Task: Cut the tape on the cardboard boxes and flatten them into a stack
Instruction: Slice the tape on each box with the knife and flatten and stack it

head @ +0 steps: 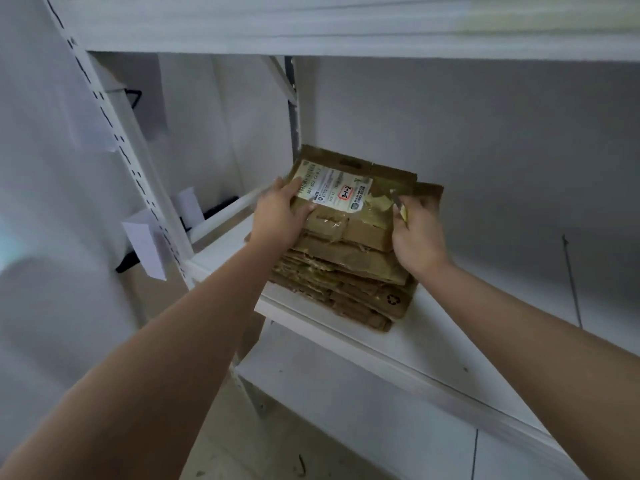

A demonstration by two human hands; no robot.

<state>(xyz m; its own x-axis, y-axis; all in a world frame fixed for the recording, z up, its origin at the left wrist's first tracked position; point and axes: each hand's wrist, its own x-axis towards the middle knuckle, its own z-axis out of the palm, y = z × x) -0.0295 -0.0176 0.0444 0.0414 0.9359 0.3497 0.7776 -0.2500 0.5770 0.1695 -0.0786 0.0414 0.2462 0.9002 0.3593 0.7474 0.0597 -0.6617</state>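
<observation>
A stack of flattened brown cardboard boxes [346, 271] lies on a white shelf [433, 344]. The top flattened box [349, 202] carries a white shipping label and strips of yellowish tape. My left hand [277, 216] grips its left edge, thumb on top near the label. My right hand [415, 230] is at the box's right edge, fingers curled round a small yellow cutter [400, 207] whose grey blade points up. Whether the right hand also touches the box is unclear.
White metal shelving surrounds the stack: a perforated upright [138, 188] at the left, a board [346, 26] overhead, a lower shelf [363, 410] beneath. White paper tags [145, 247] hang off the upright. The wall behind is plain white.
</observation>
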